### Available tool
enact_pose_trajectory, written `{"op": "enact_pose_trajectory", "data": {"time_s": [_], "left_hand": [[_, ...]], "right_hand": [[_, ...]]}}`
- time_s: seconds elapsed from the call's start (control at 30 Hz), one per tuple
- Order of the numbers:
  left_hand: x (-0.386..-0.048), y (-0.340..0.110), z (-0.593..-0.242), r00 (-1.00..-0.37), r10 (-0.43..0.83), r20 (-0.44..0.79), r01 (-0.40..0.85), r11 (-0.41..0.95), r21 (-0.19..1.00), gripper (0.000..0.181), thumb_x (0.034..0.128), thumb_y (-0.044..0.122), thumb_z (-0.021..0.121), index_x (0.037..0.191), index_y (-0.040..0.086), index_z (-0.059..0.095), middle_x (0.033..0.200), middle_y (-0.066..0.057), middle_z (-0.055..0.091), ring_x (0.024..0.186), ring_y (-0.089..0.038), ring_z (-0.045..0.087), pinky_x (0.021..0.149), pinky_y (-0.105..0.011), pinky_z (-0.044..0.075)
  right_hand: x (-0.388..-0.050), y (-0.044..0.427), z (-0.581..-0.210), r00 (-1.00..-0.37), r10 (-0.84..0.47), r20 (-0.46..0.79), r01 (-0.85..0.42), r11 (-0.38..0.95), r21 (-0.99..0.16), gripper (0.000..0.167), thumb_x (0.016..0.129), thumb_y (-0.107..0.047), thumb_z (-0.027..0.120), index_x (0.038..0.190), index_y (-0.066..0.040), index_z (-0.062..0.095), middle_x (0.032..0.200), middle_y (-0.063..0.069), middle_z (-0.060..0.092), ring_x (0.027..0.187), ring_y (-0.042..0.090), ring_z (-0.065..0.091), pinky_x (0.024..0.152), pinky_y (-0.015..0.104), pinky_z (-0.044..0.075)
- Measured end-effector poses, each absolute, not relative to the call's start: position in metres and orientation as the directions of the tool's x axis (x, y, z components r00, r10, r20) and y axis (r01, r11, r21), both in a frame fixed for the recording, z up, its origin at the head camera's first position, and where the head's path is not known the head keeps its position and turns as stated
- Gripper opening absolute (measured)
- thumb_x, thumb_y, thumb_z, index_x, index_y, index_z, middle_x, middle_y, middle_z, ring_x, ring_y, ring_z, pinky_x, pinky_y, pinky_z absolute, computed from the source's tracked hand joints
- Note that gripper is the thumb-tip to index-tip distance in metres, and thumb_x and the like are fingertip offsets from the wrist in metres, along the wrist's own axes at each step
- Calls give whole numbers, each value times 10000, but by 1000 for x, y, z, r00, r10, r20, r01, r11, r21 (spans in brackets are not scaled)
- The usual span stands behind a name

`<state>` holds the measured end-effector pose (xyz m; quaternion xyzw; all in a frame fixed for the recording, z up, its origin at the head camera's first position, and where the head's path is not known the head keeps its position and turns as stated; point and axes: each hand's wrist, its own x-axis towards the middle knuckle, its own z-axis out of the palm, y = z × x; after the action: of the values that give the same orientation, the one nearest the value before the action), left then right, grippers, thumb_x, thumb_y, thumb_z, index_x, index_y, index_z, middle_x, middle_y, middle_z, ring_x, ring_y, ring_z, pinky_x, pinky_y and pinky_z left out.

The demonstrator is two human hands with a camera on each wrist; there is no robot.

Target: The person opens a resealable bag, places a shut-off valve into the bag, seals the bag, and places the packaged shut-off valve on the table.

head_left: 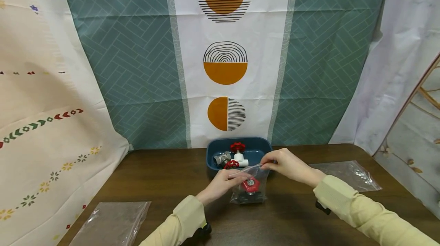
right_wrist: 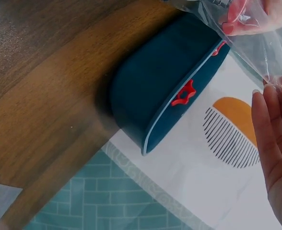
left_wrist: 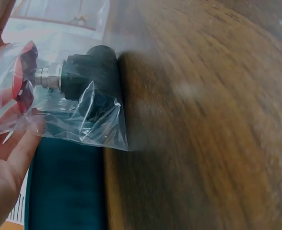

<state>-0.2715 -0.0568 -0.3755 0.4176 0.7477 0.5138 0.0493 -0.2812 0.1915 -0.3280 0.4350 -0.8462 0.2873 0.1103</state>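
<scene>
Two grips (head_left: 219,185) (head_left: 284,165) hold one clear bag (head_left: 262,188) containing one valve (head_left: 251,187).

Head view forward and down, wrist views close, sharing the bag (left_wrist: 86,125)

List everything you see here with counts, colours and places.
zip-top plastic bag: one, clear, between the hands
valve with red handwheel: one, black, inside that bag
rounded rectangular bin: one, dark blue, back of table
plastic valve with red handwheel: one, white, in bin
metal valve with red handwheel: one, grey, in bin
flat plastic bags: two, clear, table's left and right sides
wooden table: one, brown, below everything
patterned cloth backdrop: one, green and white, behind table
sleeves: two, pale yellow, forearms
left hand, right hand: bare, at upright bag's top
</scene>
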Motion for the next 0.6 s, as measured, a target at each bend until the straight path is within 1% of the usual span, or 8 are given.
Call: {"op": "enact_pose_trajectory", "data": {"time_s": [0.07, 0.13, 0.23, 0.3, 0.37, 0.43, 0.6], "left_hand": [[-271, -56, -375, -655, 664, 361, 571, 122, 812, 247, 933, 72, 498, 1122, -36, 615, 1118, -121, 596, 1089, -164, 507, 829, -282, 439], [-269, -56, -375, -678, 649, 345, 541, 122, 832, 249, 934, 87, 502, 1118, -29, 621, 1108, -109, 602, 1066, -160, 522, 824, -288, 443], [-268, -56, -375, -724, 615, 313, 486, 132, 864, 248, 937, 123, 507, 1100, -7, 641, 1055, -97, 628, 981, -170, 560, 797, -319, 458], [-267, -56, -374, -747, 595, 297, 460, 139, 877, 249, 940, 143, 506, 1085, 4, 652, 987, -94, 648, 908, -197, 567, 762, -356, 467], [-266, -56, -373, -767, 569, 297, 455, 154, 877, 243, 937, 151, 513, 1059, 6, 665, 918, -90, 656, 839, -231, 561, 719, -395, 472], [-265, -56, -372, -777, 550, 307, 462, 166, 871, 238, 932, 148, 520, 1035, -5, 671, 858, -96, 655, 786, -262, 550, 675, -409, 469], [-260, -58, -369, -793, 531, 298, 439, 161, 884, 238, 933, 131, 517, 1029, -28, 665, 894, -116, 657, 769, -261, 598, 677, -409, 496]], "right_hand": [[-281, 192, -328, -594, -674, 439, -803, 458, -382, 90, 799, -81, 678, 888, -96, 686, 832, -73, 634, 705, 39, 575, 617, 230, 491], [-281, 192, -327, -593, -674, 441, -804, 462, -375, 95, 807, -95, 671, 901, -93, 687, 842, -71, 636, 713, 37, 578, 611, 229, 489], [-280, 193, -326, -602, -665, 441, -797, 476, -370, 108, 814, -116, 668, 919, -97, 687, 853, -81, 635, 718, 33, 577, 609, 228, 485], [-279, 194, -324, -613, -656, 441, -789, 487, -374, 117, 817, -129, 667, 929, -101, 687, 857, -90, 632, 715, 33, 574, 609, 230, 483], [-279, 194, -323, -624, -646, 440, -781, 498, -376, 120, 825, -150, 661, 937, -112, 686, 861, -100, 627, 714, 32, 570, 614, 233, 482], [-278, 196, -322, -631, -640, 439, -775, 505, -379, 134, 839, -172, 647, 953, -113, 683, 872, -101, 626, 723, 36, 570, 626, 239, 485], [-277, 200, -320, -652, -616, 441, -758, 526, -385, 190, 877, -220, 594, 1007, -108, 675, 928, -75, 632, 781, 46, 577, 676, 255, 490]]}}
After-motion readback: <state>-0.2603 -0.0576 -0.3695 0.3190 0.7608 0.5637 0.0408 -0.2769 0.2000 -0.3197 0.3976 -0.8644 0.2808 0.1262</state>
